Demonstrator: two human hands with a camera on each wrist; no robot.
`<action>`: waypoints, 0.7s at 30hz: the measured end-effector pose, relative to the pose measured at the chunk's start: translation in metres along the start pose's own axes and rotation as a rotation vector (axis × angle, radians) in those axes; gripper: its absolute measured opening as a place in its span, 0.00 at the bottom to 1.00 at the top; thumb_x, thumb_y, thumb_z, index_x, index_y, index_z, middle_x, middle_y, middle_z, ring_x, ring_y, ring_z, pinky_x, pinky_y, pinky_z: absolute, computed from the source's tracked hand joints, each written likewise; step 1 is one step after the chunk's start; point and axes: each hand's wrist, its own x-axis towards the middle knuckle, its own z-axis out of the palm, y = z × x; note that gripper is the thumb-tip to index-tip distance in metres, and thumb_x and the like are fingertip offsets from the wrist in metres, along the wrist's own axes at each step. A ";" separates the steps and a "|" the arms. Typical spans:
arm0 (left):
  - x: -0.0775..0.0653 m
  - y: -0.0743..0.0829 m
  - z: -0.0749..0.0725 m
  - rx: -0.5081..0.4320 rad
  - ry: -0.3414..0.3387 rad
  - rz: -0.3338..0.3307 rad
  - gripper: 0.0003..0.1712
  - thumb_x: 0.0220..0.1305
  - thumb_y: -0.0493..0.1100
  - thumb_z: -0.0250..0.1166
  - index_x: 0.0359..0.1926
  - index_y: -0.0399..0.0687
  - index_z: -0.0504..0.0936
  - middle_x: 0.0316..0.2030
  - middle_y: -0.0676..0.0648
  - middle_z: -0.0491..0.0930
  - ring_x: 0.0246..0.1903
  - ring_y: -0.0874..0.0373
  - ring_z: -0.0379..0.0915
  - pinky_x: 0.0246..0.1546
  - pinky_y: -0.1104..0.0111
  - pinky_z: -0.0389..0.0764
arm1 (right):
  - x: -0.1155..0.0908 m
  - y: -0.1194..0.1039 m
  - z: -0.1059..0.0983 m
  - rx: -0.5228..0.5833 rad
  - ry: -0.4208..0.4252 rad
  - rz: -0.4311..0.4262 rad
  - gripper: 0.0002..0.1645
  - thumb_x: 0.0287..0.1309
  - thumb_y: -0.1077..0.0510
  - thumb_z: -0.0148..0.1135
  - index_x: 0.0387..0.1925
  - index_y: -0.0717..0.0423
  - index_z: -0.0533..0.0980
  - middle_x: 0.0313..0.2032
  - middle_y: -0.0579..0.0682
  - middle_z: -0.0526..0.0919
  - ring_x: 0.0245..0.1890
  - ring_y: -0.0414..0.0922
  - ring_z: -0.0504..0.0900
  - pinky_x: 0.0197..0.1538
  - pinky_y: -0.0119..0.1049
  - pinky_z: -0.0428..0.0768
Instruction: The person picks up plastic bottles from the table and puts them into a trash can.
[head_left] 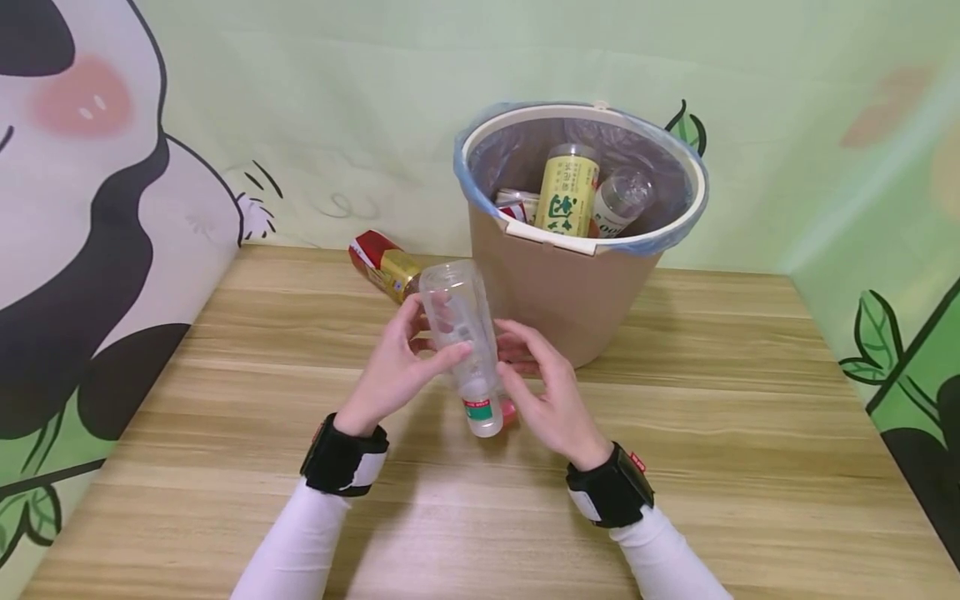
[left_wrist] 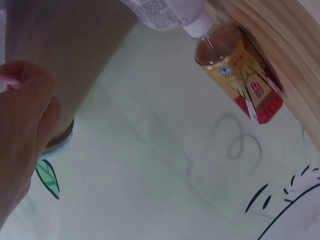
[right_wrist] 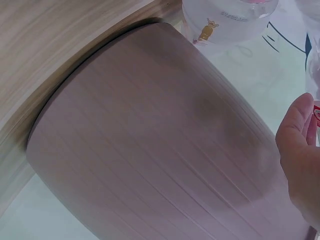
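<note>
In the head view, a clear plastic bottle is tilted, its base up and its narrow end towards me. A green and red label shows near the narrow end. My left hand grips the bottle, thumb across the front and fingertips seen through the plastic. At its right side is my right hand, loosely bent, with thumb and fingertips at the bottle's edge. A pink-red piece peeks out behind the bottle. The right wrist view shows the right hand close to a red label.
A brown bin with a blue liner stands right behind the hands. It contains a yellow-labelled container and a clear bottle, among others. Left of it, a red and gold bottle lies on the wooden table.
</note>
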 end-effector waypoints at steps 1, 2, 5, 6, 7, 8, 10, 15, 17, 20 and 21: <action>0.000 0.000 0.000 0.003 0.001 0.001 0.35 0.60 0.37 0.72 0.65 0.40 0.67 0.58 0.36 0.75 0.55 0.40 0.74 0.49 0.68 0.82 | 0.000 0.000 0.000 0.002 -0.003 -0.005 0.29 0.66 0.68 0.58 0.68 0.61 0.68 0.54 0.62 0.81 0.51 0.56 0.84 0.55 0.44 0.85; 0.000 0.000 0.001 -0.003 0.001 0.001 0.35 0.60 0.37 0.72 0.66 0.40 0.67 0.58 0.36 0.75 0.55 0.41 0.74 0.48 0.68 0.81 | 0.000 0.000 0.000 0.004 -0.007 -0.009 0.29 0.66 0.68 0.58 0.68 0.60 0.67 0.54 0.62 0.81 0.52 0.57 0.83 0.55 0.45 0.84; 0.001 0.000 0.002 -0.056 -0.010 -0.003 0.36 0.61 0.35 0.70 0.67 0.38 0.65 0.59 0.35 0.74 0.57 0.40 0.73 0.47 0.69 0.83 | -0.001 0.002 -0.001 0.002 -0.014 -0.018 0.31 0.66 0.67 0.58 0.70 0.59 0.66 0.56 0.61 0.79 0.53 0.56 0.82 0.56 0.46 0.84; 0.001 0.000 0.002 -0.068 -0.015 -0.005 0.35 0.61 0.34 0.69 0.67 0.38 0.65 0.59 0.36 0.74 0.57 0.41 0.73 0.46 0.69 0.84 | -0.001 0.002 -0.001 -0.002 -0.016 -0.020 0.32 0.66 0.67 0.58 0.70 0.58 0.66 0.57 0.61 0.79 0.54 0.55 0.82 0.56 0.46 0.84; 0.001 0.000 0.003 -0.083 -0.022 -0.008 0.35 0.61 0.34 0.69 0.67 0.37 0.64 0.60 0.35 0.74 0.58 0.41 0.73 0.46 0.68 0.85 | -0.001 0.002 -0.001 -0.003 -0.018 -0.023 0.32 0.65 0.67 0.58 0.71 0.58 0.66 0.58 0.61 0.78 0.54 0.55 0.81 0.56 0.45 0.84; 0.001 0.000 0.003 -0.097 -0.030 -0.011 0.34 0.62 0.33 0.68 0.66 0.37 0.64 0.60 0.34 0.74 0.58 0.40 0.73 0.45 0.67 0.85 | -0.001 0.002 -0.002 -0.005 -0.021 -0.024 0.33 0.65 0.67 0.58 0.71 0.57 0.65 0.58 0.60 0.77 0.54 0.54 0.81 0.56 0.44 0.84; 0.000 0.000 0.003 -0.110 -0.046 -0.022 0.33 0.63 0.33 0.66 0.66 0.37 0.64 0.61 0.34 0.73 0.59 0.40 0.73 0.46 0.64 0.85 | -0.001 0.002 -0.002 -0.006 -0.026 -0.025 0.35 0.65 0.66 0.59 0.72 0.56 0.64 0.59 0.59 0.76 0.54 0.51 0.79 0.55 0.42 0.84; 0.000 0.000 0.006 -0.108 -0.090 -0.046 0.32 0.65 0.35 0.65 0.68 0.40 0.64 0.64 0.35 0.71 0.62 0.39 0.71 0.50 0.61 0.83 | 0.000 0.003 -0.005 -0.002 -0.043 -0.031 0.38 0.63 0.67 0.60 0.74 0.55 0.61 0.66 0.58 0.73 0.59 0.50 0.76 0.59 0.44 0.81; -0.001 -0.001 0.007 -0.113 -0.112 -0.049 0.35 0.66 0.36 0.64 0.71 0.42 0.62 0.65 0.35 0.70 0.63 0.38 0.71 0.52 0.61 0.83 | 0.001 0.004 -0.006 -0.011 -0.045 -0.035 0.39 0.63 0.67 0.61 0.74 0.55 0.61 0.68 0.57 0.71 0.61 0.51 0.75 0.60 0.45 0.80; -0.001 -0.002 0.010 -0.139 -0.152 -0.062 0.39 0.66 0.36 0.64 0.74 0.44 0.60 0.66 0.35 0.69 0.62 0.37 0.73 0.50 0.62 0.84 | 0.001 0.003 -0.008 -0.036 -0.046 -0.031 0.41 0.61 0.66 0.64 0.74 0.54 0.60 0.69 0.57 0.70 0.61 0.51 0.75 0.61 0.45 0.79; 0.000 -0.003 0.011 -0.146 -0.160 -0.064 0.39 0.66 0.36 0.64 0.75 0.44 0.59 0.66 0.35 0.69 0.61 0.38 0.74 0.49 0.62 0.85 | 0.001 0.004 -0.009 -0.038 -0.052 -0.026 0.42 0.61 0.66 0.64 0.74 0.54 0.60 0.69 0.57 0.70 0.60 0.51 0.75 0.59 0.44 0.80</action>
